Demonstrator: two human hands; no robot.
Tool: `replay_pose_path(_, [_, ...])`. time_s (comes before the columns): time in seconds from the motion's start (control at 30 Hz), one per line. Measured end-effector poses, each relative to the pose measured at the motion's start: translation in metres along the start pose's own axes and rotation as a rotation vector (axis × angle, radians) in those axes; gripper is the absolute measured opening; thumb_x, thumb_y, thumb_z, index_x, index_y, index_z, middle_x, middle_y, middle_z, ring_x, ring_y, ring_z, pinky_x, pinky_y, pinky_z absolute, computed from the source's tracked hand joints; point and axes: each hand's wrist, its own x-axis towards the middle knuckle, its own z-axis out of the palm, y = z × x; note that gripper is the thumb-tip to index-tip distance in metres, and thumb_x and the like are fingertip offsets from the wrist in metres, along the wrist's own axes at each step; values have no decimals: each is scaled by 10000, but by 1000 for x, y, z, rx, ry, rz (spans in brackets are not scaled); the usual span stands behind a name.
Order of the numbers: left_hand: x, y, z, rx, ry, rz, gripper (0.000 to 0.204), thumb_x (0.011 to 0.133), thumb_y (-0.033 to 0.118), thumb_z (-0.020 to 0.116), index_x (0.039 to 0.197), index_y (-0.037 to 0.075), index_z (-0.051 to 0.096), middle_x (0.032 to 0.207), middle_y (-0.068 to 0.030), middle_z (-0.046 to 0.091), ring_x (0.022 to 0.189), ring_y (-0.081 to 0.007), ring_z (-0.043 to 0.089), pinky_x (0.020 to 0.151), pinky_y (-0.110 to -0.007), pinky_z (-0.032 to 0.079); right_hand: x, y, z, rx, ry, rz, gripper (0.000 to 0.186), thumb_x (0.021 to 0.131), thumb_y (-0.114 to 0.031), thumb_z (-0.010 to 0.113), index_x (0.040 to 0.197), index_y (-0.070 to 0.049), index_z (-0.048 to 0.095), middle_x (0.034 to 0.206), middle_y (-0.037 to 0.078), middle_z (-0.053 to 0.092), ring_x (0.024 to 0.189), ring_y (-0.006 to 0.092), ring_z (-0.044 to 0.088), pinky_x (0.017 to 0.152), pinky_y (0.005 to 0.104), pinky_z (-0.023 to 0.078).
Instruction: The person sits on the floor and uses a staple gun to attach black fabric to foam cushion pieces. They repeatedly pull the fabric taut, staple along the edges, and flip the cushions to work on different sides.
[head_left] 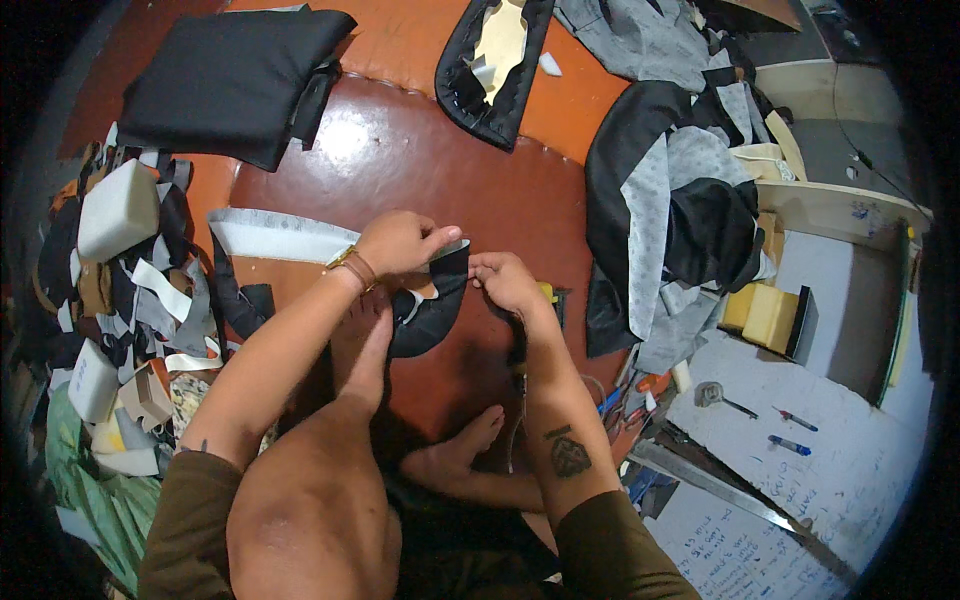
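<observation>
Black fabric piece (432, 322), trimmed along one side with a white strip (285, 236), lies across a maroon covering (400, 150) just ahead of a seated person's bare foot (362, 345). The left hand (398, 241), a brown band at its wrist, bends over the piece with its thumb pointing right along the strip; its fingers are mostly hidden, so how tightly that grip closes cannot be told. The right hand (505, 282) meets the black edge from the other side, thumb and fingertips together in a close grip, though whether cloth is pinched between them is too small to tell. Just beyond that wrist shows a partly hidden yellow tool (548, 292). Farther off lie a folded black sheet (235, 80) at upper left and a heap of black and gray fabric (690, 205) at right. White foam blocks (118, 210) sit among scraps on the left; yellow foam blocks (768, 316), two pens (792, 445) and a long metal strip (720, 488) occupy the far right.
</observation>
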Motion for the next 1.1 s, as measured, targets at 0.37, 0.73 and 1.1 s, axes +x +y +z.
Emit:
replay_pose_path(0.37, [-10,21,35,75,202,-96,517,882,513,773,1049,27,713,939,-182,757,958,-367,733,823,-482,569,-3,-11,2,-24,23,7,235,990,9,586,1147,22,760,900,33,727,821,122,646,778,299,549])
replay_pose_path(0.73, [-8,21,43,-10,112,-50,468,874,470,798,860,2,788,848,-220,740,830,-419,727,771,-483,570,8,2,3,-46,25,-12,244,952,-35,682,1177,17,761,978,118,783,887,188,712,808,345,573])
replay_pose_path(1.1, [-26,26,34,241,23,-263,364,894,384,781,1080,72,771,1154,-205,731,1086,-392,696,895,-477,566,5,-6,17,-129,191,97,308,831,-177,815,1121,-74,803,1093,163,783,1024,298,753,914,408,572])
